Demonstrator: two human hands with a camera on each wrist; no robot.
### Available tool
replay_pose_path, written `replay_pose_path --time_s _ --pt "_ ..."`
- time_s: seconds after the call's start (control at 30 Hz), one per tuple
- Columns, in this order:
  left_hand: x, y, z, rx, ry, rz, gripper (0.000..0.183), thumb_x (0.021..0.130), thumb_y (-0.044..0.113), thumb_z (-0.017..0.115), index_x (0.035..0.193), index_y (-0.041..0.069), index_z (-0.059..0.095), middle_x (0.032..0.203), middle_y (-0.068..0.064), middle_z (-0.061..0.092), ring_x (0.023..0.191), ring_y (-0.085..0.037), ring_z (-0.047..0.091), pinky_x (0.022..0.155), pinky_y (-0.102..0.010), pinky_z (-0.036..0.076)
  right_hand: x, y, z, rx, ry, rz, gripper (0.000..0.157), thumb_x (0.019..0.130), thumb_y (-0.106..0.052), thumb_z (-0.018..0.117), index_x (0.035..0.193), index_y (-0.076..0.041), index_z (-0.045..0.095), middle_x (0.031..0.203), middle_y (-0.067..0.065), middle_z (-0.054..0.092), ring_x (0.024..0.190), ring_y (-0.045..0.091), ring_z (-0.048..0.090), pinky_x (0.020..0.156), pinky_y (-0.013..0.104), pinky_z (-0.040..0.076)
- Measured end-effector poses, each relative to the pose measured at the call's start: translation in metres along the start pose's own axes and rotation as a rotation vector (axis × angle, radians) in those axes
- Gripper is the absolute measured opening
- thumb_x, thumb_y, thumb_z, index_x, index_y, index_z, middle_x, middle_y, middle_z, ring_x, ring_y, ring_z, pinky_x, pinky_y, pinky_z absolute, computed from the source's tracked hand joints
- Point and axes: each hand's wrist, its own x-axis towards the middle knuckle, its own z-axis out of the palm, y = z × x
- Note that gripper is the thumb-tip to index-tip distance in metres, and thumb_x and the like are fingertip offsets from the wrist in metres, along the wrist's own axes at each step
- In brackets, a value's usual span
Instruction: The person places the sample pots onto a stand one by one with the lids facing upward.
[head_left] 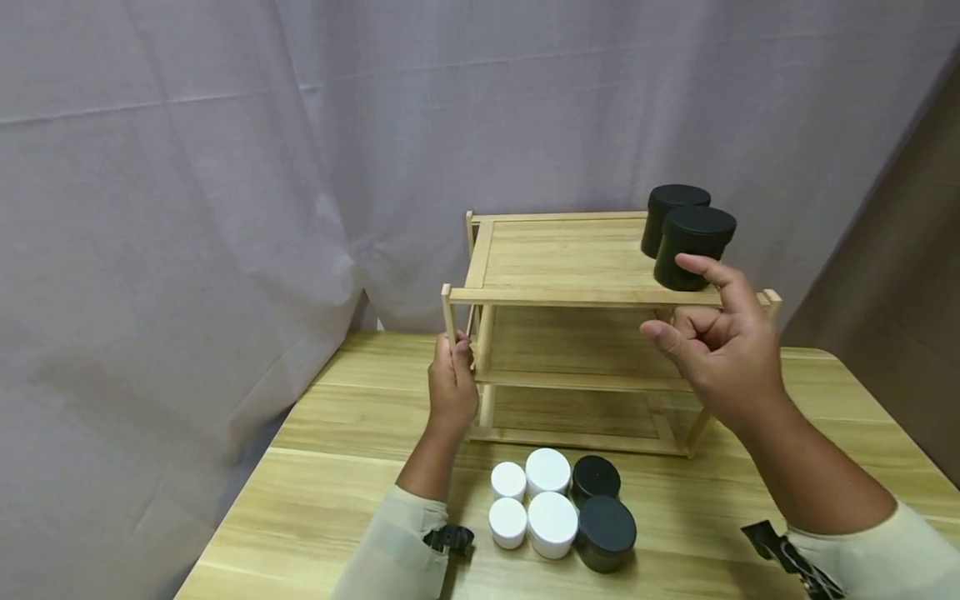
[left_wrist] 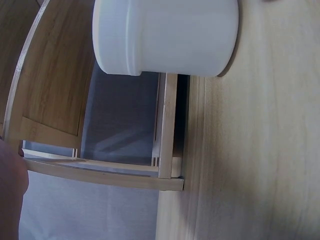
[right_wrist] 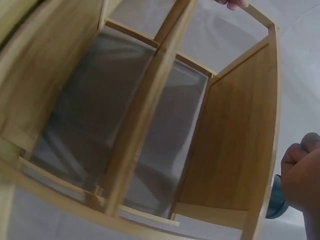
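My left hand (head_left: 452, 383) grips the front left post of a three-tier wooden shelf rack (head_left: 555, 296). Near the front right of its top shelf, my right hand (head_left: 723, 350) has thumb and index finger spread apart, the other fingers curled, with nothing between them. That index finger overlaps the front black jar (head_left: 697, 233) in the head view; whether it touches cannot be told. Right behind it stands another black jar (head_left: 667, 204). In the right wrist view, part of a dark jar (right_wrist: 276, 200) shows beside the right hand (right_wrist: 302, 172).
Before the rack, lidded jars stand in two rows on the wooden table (head_left: 315, 492): small white jars (head_left: 508, 522), larger white jars (head_left: 552, 525) and black jars (head_left: 606, 533). A white jar (left_wrist: 175, 37) looms close in the left wrist view. Grey curtain (head_left: 375, 125) hangs behind.
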Motion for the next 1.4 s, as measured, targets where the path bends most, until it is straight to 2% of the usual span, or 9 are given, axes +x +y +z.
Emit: replay_pose_path --time_s 0.07,0.17,0.3,0.4,0.5,0.7,1.0,1.2,1.4 --pt "0.0 0.0 0.0 0.002 0.0 0.001 0.023 0.117 0.009 0.044 0.113 -0.01 0.055 0.076 -0.018 0.05 0.067 -0.006 0.042 0.057 -0.019 0.038 -0.005 0.002 0.001 0.052 -0.026 0.01 0.069 0.094 0.017 0.072 0.157 -0.003 0.05 0.058 -0.001 0.035 0.046 0.014 0.022 0.042 0.032 0.016" --pt "0.001 0.0 -0.001 0.011 -0.002 -0.005 0.024 0.117 0.01 0.044 0.114 -0.01 0.055 0.076 -0.018 0.049 0.067 -0.006 0.042 0.058 -0.019 0.038 -0.013 0.002 0.003 0.045 -0.053 0.016 0.066 0.089 0.027 0.068 0.15 0.007 0.055 0.058 0.001 0.032 0.048 0.017 0.02 0.042 0.032 0.016" --pt "0.001 -0.001 -0.001 0.014 -0.018 -0.01 0.022 0.117 0.009 0.043 0.114 -0.01 0.054 0.075 -0.016 0.048 0.067 -0.006 0.041 0.057 -0.02 0.037 -0.023 0.007 0.004 0.063 -0.085 -0.031 0.047 0.085 0.031 0.065 0.13 0.016 0.066 0.061 0.0 0.037 0.05 0.015 0.026 0.042 0.029 0.022" --pt "0.001 -0.002 0.0 0.009 -0.026 -0.012 0.021 0.117 0.008 0.042 0.114 -0.009 0.054 0.075 -0.014 0.048 0.066 -0.006 0.041 0.057 -0.019 0.036 -0.03 0.014 0.002 0.108 -0.121 -0.038 0.037 0.088 0.029 0.065 0.116 0.009 0.075 0.064 0.0 0.043 0.051 0.012 0.029 0.043 0.028 0.024" --pt "0.0 -0.002 0.001 0.006 -0.019 -0.02 0.022 0.117 0.008 0.043 0.114 -0.01 0.054 0.075 -0.016 0.048 0.066 -0.006 0.041 0.057 -0.019 0.037 -0.037 0.019 -0.001 0.125 -0.158 0.024 0.037 0.091 0.027 0.064 0.11 0.0 0.08 0.066 -0.001 0.051 0.052 0.014 0.032 0.043 0.03 0.026" --pt "-0.001 -0.002 0.0 0.001 -0.014 -0.017 0.022 0.117 0.007 0.043 0.114 -0.011 0.054 0.074 -0.017 0.048 0.067 -0.006 0.042 0.057 -0.02 0.038 -0.053 0.032 -0.004 0.178 -0.215 0.133 0.036 0.095 0.024 0.061 0.111 -0.002 0.079 0.073 -0.007 0.064 0.055 0.016 0.039 0.047 0.033 0.033" --pt "0.0 0.003 0.0 -0.001 -0.024 -0.024 0.023 0.117 0.009 0.042 0.114 -0.01 0.054 0.075 -0.012 0.046 0.066 -0.007 0.04 0.057 -0.019 0.036 -0.069 0.043 -0.006 0.167 -0.181 0.201 0.031 0.098 0.022 0.057 0.112 0.002 0.078 0.066 0.0 0.047 0.052 0.021 0.031 0.044 0.035 0.027" --pt "-0.001 0.002 0.0 -0.017 -0.037 -0.033 0.024 0.118 0.008 0.04 0.116 -0.013 0.052 0.076 -0.01 0.045 0.067 -0.006 0.039 0.057 -0.019 0.036 -0.077 0.053 -0.011 0.199 -0.269 0.254 0.036 0.102 0.02 0.054 0.116 -0.005 0.077 0.066 0.003 0.041 0.054 0.024 0.031 0.045 0.038 0.028" --pt "0.0 0.001 0.0 -0.025 -0.026 -0.024 0.023 0.117 0.008 0.041 0.114 -0.013 0.052 0.074 -0.012 0.045 0.066 -0.006 0.039 0.057 -0.019 0.035 -0.084 0.065 -0.012 0.146 -0.312 0.328 0.027 0.104 0.014 0.058 0.117 -0.002 0.075 0.065 0.003 0.038 0.054 0.026 0.028 0.043 0.038 0.028"
